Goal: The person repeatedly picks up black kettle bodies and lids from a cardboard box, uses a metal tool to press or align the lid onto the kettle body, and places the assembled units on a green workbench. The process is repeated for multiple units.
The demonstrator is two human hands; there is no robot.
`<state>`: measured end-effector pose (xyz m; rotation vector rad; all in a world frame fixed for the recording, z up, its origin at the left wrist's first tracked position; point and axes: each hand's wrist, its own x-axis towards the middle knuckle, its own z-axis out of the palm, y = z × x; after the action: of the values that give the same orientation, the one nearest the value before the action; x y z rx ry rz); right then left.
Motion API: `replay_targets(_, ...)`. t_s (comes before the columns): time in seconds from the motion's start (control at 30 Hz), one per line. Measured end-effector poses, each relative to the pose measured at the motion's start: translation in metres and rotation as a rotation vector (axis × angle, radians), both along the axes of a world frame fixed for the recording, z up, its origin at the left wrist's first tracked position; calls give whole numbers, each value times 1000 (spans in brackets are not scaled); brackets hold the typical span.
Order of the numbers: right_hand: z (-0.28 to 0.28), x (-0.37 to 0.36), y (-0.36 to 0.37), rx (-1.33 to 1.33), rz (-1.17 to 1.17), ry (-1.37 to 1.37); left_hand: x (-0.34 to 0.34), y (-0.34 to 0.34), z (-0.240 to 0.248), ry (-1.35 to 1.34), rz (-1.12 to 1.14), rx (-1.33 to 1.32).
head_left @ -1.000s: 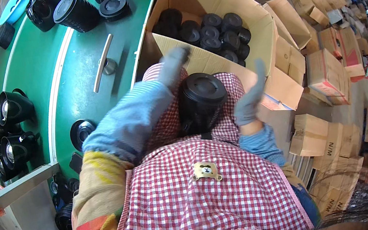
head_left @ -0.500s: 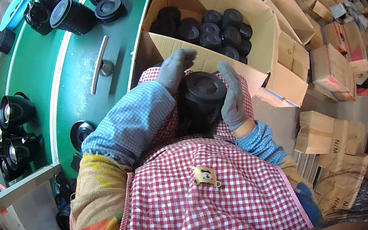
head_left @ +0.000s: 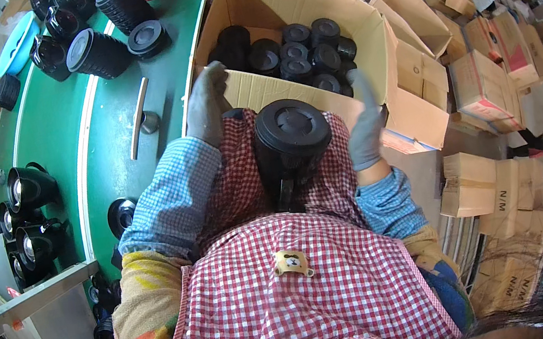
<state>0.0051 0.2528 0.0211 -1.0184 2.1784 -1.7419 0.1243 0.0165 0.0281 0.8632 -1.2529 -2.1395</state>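
A black round container with a ribbed lid (head_left: 291, 129) rests upright on my red checked apron (head_left: 294, 296). My left hand (head_left: 208, 105), in a grey glove, hovers to its left by the near wall of an open cardboard box (head_left: 271, 86). It holds nothing. My right hand (head_left: 365, 125), also gloved, is raised on the container's right with fingers spread and palm facing it. Neither hand touches the lid. The box holds several black lids (head_left: 299, 56).
A green conveyor table (head_left: 117, 160) runs along my left, carrying black pots (head_left: 93, 53), a loose lid (head_left: 146, 37) and a metal handle (head_left: 138, 113). More black kettles (head_left: 28, 187) stand at the far left. Stacked cardboard boxes (head_left: 499, 180) crowd the right side.
Half a second ago both hands pressed on the container's lid. They have since pulled apart to either side and let go of it.
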Motion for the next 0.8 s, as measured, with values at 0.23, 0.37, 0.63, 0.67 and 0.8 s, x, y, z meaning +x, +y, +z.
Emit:
replay_targets(0.23,-11,4,-3,-150,61,-63,-16,45,8,-108,-281,-68)
replay_targets(0.37,-47,-39,9,-150,38,-178,21,29,4,-34,-229,-643)
replay_targets(0.63,26,54,-1,-40,275,272,4,20,-5,37,-770,-347)
replay_targets(0.67,21,44,3,-29,296,113,1,23,-11,0,-770,-148)
replay_targets(0.8,-17,1,9,-166,157,-297,-1,35,-6,-56,-588,-230)
